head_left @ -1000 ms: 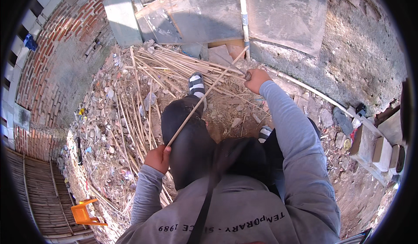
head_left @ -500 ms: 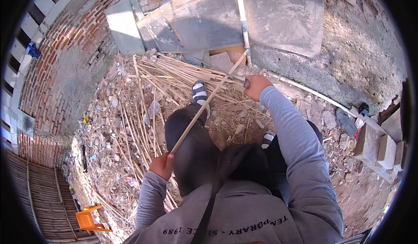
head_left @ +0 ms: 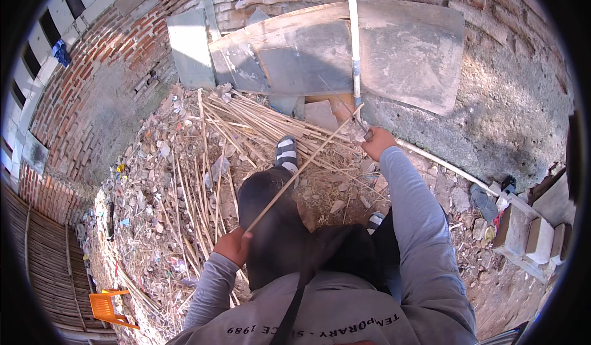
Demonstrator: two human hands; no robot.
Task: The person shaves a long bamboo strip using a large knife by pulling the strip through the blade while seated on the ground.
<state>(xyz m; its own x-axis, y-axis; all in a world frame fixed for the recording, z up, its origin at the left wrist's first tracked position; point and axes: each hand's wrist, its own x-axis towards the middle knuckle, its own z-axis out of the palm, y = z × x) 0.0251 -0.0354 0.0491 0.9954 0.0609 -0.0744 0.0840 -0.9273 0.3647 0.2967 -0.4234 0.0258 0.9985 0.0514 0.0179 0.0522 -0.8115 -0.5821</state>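
Note:
My left hand (head_left: 233, 246) is closed round the near end of a long, pale bamboo strip (head_left: 301, 169). The strip slants up and to the right across my dark-trousered left knee. My right hand (head_left: 378, 143) grips the dark handle of a long, thin-bladed knife (head_left: 359, 122). Its blade points up and left and crosses the strip close to the far tip; whether they touch I cannot tell. Past my left foot, in a striped sandal (head_left: 286, 153), lies a pile of similar bamboo strips (head_left: 265, 116).
Stone rubble and litter (head_left: 154, 197) cover the ground. Grey panels (head_left: 295, 61) lean on the far wall behind a white upright pipe (head_left: 353, 24). An orange plastic chair (head_left: 106, 308) is at lower left. Concrete blocks (head_left: 532, 237) stand at right, near a loose sandal (head_left: 484, 202).
The knife blade has swung from lying leftward to pointing more upward. My view has tilted up, so the scene sits lower. Both hands keep their holds.

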